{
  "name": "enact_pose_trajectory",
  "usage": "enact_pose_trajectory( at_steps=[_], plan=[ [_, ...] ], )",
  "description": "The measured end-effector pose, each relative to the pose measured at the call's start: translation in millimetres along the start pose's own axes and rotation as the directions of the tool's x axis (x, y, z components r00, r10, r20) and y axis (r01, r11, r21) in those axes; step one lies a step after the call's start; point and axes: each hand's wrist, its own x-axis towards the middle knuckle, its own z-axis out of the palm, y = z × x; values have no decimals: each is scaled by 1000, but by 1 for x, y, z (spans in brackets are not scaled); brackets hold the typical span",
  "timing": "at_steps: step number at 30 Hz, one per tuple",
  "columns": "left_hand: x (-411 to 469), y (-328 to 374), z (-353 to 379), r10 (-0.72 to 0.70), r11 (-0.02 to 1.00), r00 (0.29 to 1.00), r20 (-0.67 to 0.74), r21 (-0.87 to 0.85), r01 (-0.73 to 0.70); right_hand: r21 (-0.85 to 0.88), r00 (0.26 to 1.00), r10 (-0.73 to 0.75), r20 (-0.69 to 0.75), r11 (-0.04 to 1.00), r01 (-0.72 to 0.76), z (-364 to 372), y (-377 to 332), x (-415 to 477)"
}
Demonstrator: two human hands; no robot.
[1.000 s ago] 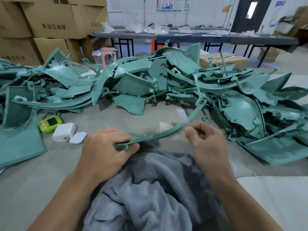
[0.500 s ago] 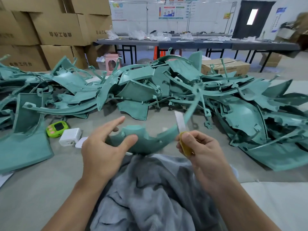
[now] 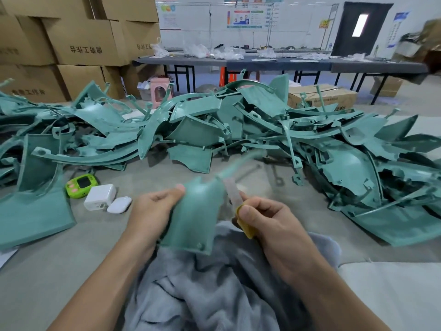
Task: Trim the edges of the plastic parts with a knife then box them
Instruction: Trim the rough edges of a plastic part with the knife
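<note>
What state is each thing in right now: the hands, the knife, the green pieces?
left hand, grips the green part.
green part, held up over the grey cloth, far end blurred.
right hand, grips the knife.
knife, blade out beside the part's right edge; contact unclear.
pile of parts, heaped loose, unboxed.

Motion blur on blade of knife [image 3: 235,199] and thin far tip of plastic part [image 3: 195,211]

The left grip [image 3: 152,211] and right grip [image 3: 267,218] are bare, and so is the forearm behind each. Below them grey fleecy fabric [image 3: 214,295] covers the lap (worn or draped, unclear).
</note>
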Motion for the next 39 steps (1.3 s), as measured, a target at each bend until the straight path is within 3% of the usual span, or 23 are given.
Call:
enact_pose_trajectory(
  at_steps=[2,5,8,12,14,16,20,22,24,26,27,30,33,36,39],
  plan=[
    [-4,-4,7,73,971,996,57,222,-84,48,998,67,20,997,-68,-2,-1,-1],
    [-9,-1,12,168,927,985,27,335,-167,52,989,145,32,988,-147,-7,-5,-3],
    [-19,2,16,321,813,947,8,511,-280,-33,986,162,-46,986,-164,-7,-8,-3],
    [-39,13,12,421,755,848,322,394,-524,-42,926,123,-356,988,-148,-4,0,2],
    [-46,15,14,418,671,773,477,412,-617,0,883,69,-464,997,-77,-6,-1,5],
    [-46,14,21,434,530,745,507,524,-666,64,881,54,-471,998,-27,-9,-5,5],
    [-39,10,33,443,457,770,459,624,-634,142,935,167,-314,982,-128,-6,-9,1],
    [-35,5,30,429,480,793,433,634,-606,126,930,202,-308,977,-171,-6,-12,0],
    [-33,2,26,403,570,835,374,611,-549,77,884,149,-444,989,-128,-9,-15,0],
    [-31,0,26,386,613,850,359,589,-527,-131,834,-40,-550,991,-40,-13,-17,-1],
    [-31,-1,26,390,620,850,354,581,-527,-251,832,-142,-536,968,4,-13,-17,-3],
    [-26,-3,26,404,645,854,327,561,-520,-569,903,-328,-277,813,121,-4,-16,-9],
    [-21,-3,24,364,703,877,315,525,-480,-773,931,-354,-93,615,156,6,-6,-13],
    [-20,-1,23,372,730,880,296,492,-474,-850,867,-417,-274,526,-16,-1,-2,-8],
    [-23,0,25,382,718,875,296,501,-483,-823,681,-491,-543,470,-318,-29,-12,0]
  ],
)
